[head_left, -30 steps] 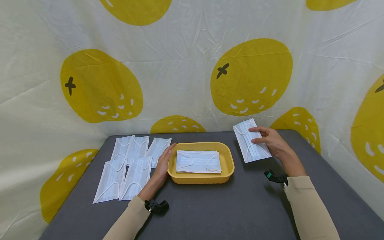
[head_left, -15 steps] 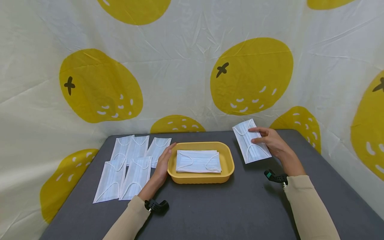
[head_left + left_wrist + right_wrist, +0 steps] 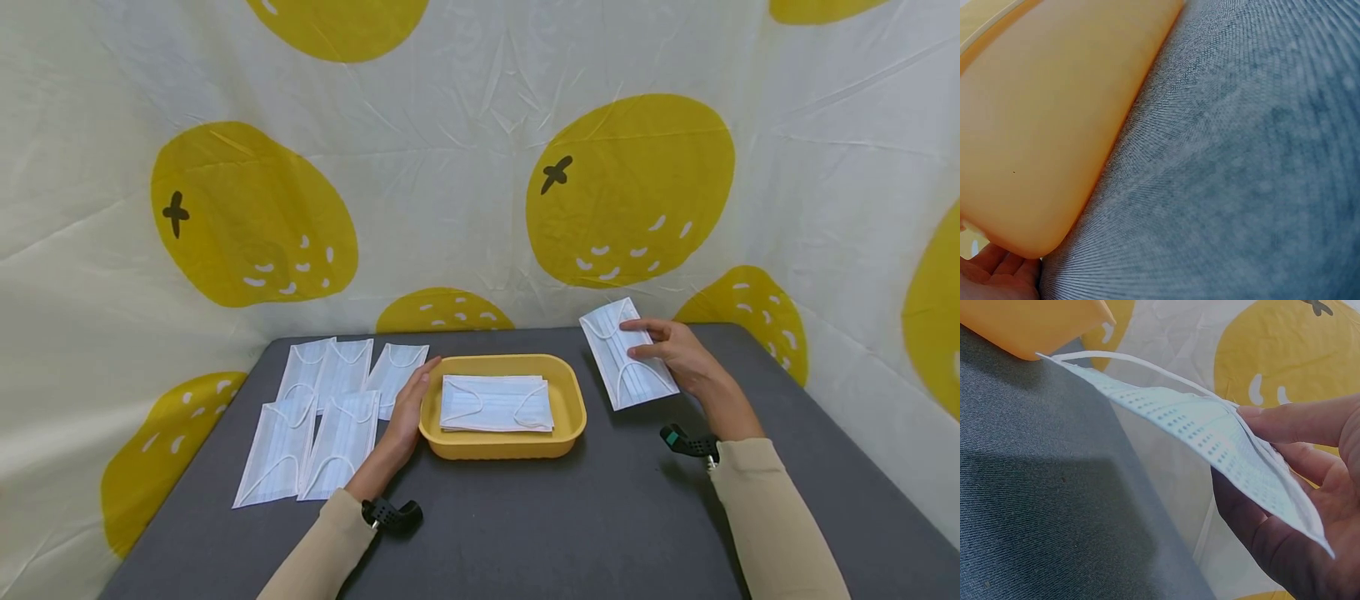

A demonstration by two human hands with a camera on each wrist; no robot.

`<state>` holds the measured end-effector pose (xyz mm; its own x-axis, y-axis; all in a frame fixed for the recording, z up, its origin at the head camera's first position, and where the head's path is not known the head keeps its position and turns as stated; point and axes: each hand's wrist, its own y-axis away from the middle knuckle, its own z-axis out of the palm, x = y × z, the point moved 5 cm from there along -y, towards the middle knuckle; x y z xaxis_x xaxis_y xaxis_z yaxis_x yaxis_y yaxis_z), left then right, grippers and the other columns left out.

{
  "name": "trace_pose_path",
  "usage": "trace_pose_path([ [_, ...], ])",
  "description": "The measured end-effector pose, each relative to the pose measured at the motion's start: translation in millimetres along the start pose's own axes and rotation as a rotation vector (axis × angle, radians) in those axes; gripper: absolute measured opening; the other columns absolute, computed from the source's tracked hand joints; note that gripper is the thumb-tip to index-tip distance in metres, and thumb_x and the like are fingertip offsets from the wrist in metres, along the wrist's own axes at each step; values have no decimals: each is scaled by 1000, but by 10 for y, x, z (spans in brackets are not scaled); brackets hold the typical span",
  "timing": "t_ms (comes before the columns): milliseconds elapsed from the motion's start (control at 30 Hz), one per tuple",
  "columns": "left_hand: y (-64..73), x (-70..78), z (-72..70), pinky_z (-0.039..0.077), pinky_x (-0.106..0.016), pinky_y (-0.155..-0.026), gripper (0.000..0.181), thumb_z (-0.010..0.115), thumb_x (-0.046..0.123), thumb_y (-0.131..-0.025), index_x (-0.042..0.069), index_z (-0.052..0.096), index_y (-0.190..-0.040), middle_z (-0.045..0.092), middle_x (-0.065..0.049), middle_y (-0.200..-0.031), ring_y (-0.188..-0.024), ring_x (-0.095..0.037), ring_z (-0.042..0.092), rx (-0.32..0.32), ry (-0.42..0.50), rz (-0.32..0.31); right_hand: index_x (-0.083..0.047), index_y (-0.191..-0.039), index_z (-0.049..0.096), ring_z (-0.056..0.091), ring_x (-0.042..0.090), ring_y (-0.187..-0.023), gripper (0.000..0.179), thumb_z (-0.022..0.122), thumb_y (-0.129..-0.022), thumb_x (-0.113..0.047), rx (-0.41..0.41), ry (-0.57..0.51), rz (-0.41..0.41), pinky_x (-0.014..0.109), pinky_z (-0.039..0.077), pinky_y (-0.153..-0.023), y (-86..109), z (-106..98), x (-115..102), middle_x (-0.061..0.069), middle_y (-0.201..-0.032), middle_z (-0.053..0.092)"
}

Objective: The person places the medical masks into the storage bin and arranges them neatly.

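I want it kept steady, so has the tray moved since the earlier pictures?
No: in the head view, the tray sits in the same place against the back edge of the table.

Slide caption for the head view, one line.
Left hand against a yellow tray of stacked face masks, right hand holding another mask above the table, five more masks lying left.

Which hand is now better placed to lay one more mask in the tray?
Probably the right hand: it holds a raised mask beside the tray. The left hand, at the tray's opposite end, holds no mask.
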<state>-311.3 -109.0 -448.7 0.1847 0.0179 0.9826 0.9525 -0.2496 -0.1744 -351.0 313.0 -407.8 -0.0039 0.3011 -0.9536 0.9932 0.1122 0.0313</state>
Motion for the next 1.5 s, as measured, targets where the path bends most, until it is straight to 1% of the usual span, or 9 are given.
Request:
trace_pose_path([
  [133, -11, 1, -2, 14, -49, -121, 47, 23, 23, -107, 8, 29, -151, 27, -10, -158, -147, -28, 21, 3, 7, 3, -2, -142, 45, 58, 10, -87, 60, 70, -87, -10, 1, -2, 1, 22, 55, -72, -3, 0, -11, 16, -152, 32],
  [500, -12, -12, -9, 12, -49, -121, 47, 23, 23, -107, 7, 28, -151, 26, -9, -158, -148, -27, 19, -7, 3, 11, -3, -141, 46, 51, 14, -98, 60, 71, -86, -13, 0, 32, -1, 21, 54, -75, 6, 7, -10, 14, -152, 32],
  [600, -16, -9, -11, 12, -50, -121, 47, 23, 23, -107, 7, 28, -151, 26, -10, -158, -148, -29, 19, -4, 3, 13, -3, -140, 47, 49, 16, -102, 60, 71, -86, -13, 2, 37, -4, 20, 53, -76, -1, 11, -13, 15, -153, 31],
  [733, -12, 13, -9, 13, -50, -121, 46, 23, 22, -107, 7, 29, -151, 27, -10, -157, -147, -30, 21, 1, 9, 19, -2, -139, 48, 42, 20, -113, 59, 71, -86, -13, 4, 46, -12, 17, 51, -78, -9, 10, -34, 15, -154, 31],
  [967, -6, 7, -7, 16, -48, -120, 46, 24, 25, -107, 11, 31, -151, 29, -7, -157, -147, -27, 23, 17, -19, -26, -2, -140, 47, 37, 25, -119, 59, 69, -87, -12, 4, 56, 0, 16, 50, -79, -22, 0, -11, 15, -155, 29],
  [1067, -5, -3, -8, 16, -47, -121, 46, 23, 25, -107, 11, 30, -151, 29, -7, -157, -147, -27, 23, 18, -28, -32, -2, -141, 46, 36, 26, -122, 59, 69, -88, -12, -1, 53, 2, 16, 49, -79, -24, 0, 7, 15, -156, 28],
  [1167, 2, 0, -8, 14, -47, -121, 47, 23, 25, -107, 10, 29, -151, 27, -8, -158, -148, -27, 20, 10, -28, -19, -2, -141, 46, 34, 26, -124, 59, 69, -88, -12, -3, 49, 3, 15, 48, -80, -19, 2, 11, 14, -156, 27],
  [1333, 5, 5, -11, 12, -48, -121, 47, 23, 24, -107, 9, 30, -151, 25, -8, -159, -148, -27, 19, 2, -28, 3, -2, -141, 46, 38, 24, -119, 59, 69, -87, -12, -3, 48, -2, 17, 50, -79, -12, 14, 2, 15, -156, 28],
  [1500, -3, 14, -10, 14, -48, -121, 46, 24, 24, -107, 9, 30, -151, 27, -10, -158, -147, -29, 21, 3, -12, 16, -2, -141, 46, 43, 20, -111, 60, 70, -87, -13, -5, 49, -7, 18, 51, -77, -21, 8, 0, 15, -155, 29],
])
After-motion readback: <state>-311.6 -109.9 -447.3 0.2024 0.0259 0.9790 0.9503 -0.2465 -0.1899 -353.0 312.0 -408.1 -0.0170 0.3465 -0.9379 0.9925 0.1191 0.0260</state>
